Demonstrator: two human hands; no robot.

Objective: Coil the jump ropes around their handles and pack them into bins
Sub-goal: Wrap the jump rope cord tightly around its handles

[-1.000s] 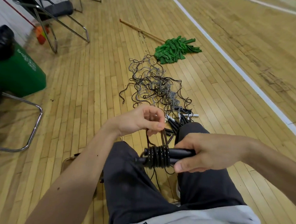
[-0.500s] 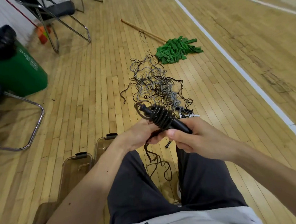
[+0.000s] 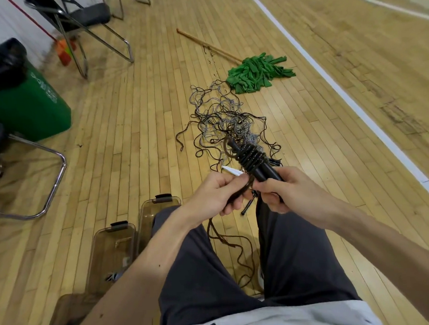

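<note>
Fingers and thumb of the right hand (image 3: pixel 289 190) wrap the lower end of a pair of black handles (image 3: pixel 266 171), gripping them so that they tilt up and away from the person. A dark coil (image 3: pixel 252 157) of rope is wound in tight turns round the upper half of the handles. Just left of the handles, the left hand (image 3: pixel 218 195) has its fingers curled round the brown rope tail (image 3: pixel 242 249), which leaves the coil, passes through that fist and hangs in loose loops below the handles, between the person's knees.

A white handle (image 3: pixel 230 171) pokes out just left of the handles, above the left hand. Beyond the handles a tangle of ropes (image 3: pixel 225 121), brown and grey, lies spread on the wooden floor (image 3: pixel 135 132). Farther beyond lies a green mop (image 3: pixel 258 73).

Left of the handles and nearer the person, clear bins (image 3: pixel 112 248) stand in a row on the floor beside the left leg. One holds a small pale bundle that is too blurred to identify. Far left of the handles stands a green trash bin (image 3: pixel 26 104), with metal-framed chairs (image 3: pixel 79 17) near it. Right of the handles a white line (image 3: pixel 356 104) runs across the floor.
</note>
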